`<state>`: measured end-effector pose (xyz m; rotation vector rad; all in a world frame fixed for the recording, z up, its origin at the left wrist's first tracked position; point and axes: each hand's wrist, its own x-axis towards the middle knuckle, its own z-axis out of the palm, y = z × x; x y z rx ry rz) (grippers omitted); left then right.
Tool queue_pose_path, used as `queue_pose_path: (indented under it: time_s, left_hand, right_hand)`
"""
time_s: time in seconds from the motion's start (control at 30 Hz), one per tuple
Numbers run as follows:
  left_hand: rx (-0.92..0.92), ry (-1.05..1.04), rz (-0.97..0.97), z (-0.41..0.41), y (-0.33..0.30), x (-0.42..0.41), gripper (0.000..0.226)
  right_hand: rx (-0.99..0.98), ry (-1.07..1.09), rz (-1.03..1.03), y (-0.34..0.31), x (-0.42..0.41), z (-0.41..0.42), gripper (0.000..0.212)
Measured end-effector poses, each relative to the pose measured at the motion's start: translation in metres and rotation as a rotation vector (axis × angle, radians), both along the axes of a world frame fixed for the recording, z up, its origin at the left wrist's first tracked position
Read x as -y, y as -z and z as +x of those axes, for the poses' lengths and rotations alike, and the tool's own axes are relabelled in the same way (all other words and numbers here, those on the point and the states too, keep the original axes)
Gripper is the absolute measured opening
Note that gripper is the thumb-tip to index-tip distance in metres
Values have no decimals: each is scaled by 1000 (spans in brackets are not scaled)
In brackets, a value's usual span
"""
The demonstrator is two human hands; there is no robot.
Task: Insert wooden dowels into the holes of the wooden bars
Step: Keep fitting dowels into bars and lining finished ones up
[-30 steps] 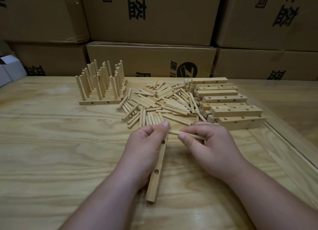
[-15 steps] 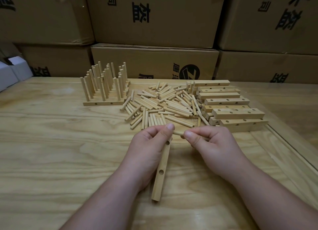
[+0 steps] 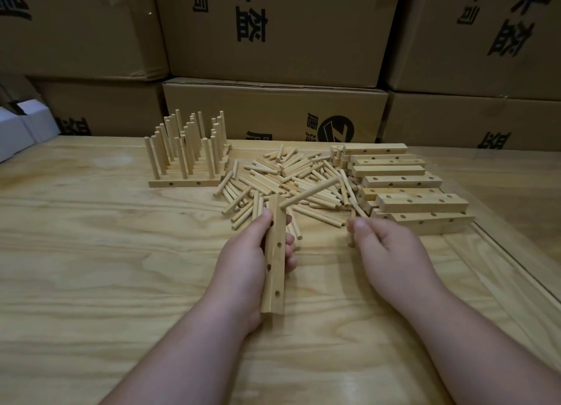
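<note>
Loose dowels (image 3: 282, 180) lay heaped mid-bench (image 3: 91, 253), between finished racks (image 3: 188, 156) and stacked bars (image 3: 403, 189). The left hand (image 3: 243, 268) gripped a bar (image 3: 274, 256) with one dowel (image 3: 309, 192) inserted; the right hand (image 3: 385, 250) hovered beside it, fingers loosely curled, holding nothing.

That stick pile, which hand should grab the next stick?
Probably the right hand. It sits right beside the pile, and only a thin stick shows at its fingertips. The left hand is busy gripping the bar, which already has one dowel sticking out of its far end.
</note>
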<state>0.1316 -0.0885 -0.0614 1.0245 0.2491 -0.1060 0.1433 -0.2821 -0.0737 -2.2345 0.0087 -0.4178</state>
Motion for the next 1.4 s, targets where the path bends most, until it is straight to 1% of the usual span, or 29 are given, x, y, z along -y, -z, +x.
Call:
queue_pose_path:
  time_s: [0.07,0.2,0.23,0.3,0.4,0.43,0.6,0.7,0.77,0.83,0.9,0.97,1.03,1.07,1.17,1.27,1.4]
  left_hand:
    - [-9,0,-22,1,1,-1,42]
    - [-13,-7,-44,1,0,0,43]
    - [-16,-17,-51,1,0,0,45]
    - [-27,-45,-77,1,0,0,45]
    - [-55,-81,-122,1,-2,-1,39]
    - [-58,-83,-129,2,-2,-1,39]
    - [-52,-73,-126,2,0,-1,37]
    - [-47,-77,-161,3,0,-2,35]
    - [-45,-73,-176,3,0,-2,34]
    - [-47,-73,-166,4,0,-1,35]
    - [-42,-68,-158,4,1,-1,36]
    - [-33,-66,-157,6,3,-1,36]
    - [-23,-69,-148,7,4,-1,36]
    - [-17,-72,-140,7,5,-1,37]
    - [-11,-83,-121,8,7,-1,39]
    - [-8,-91,-108,9,8,-1,38]
    - [10,-99,-61,9,9,-1,36]
  right_hand:
    - [-18,21,-119,2,-1,1,25]
    - [15,110,-124,0,-3,-1,23]
    - [36,135,-133,-1,-4,-1,20]
    - [51,167,-208,-1,-4,-1,5]
    - [-127,204,-401,2,-3,1,41]
    - [-159,217,-437,1,-3,1,43]
    - [-186,268,-441,-6,-7,-6,14]
    - [-177,275,-449,-5,-7,-7,13]
    - [-114,266,-420,-3,-6,-6,14]
    - [-1,207,-343,-4,-8,-7,11]
    - [125,77,-275,-7,-13,-9,9]
    - [227,-55,-249,-9,-19,-13,15]
    - [304,-188,-259,-9,-23,-18,13]
    - [321,-253,-277,-9,-24,-19,10]
    - [311,-383,-294,-5,-23,-18,12]
    - [310,-420,-227,-3,-21,-16,12]
    - [312,-411,-167,-3,-20,-15,17]
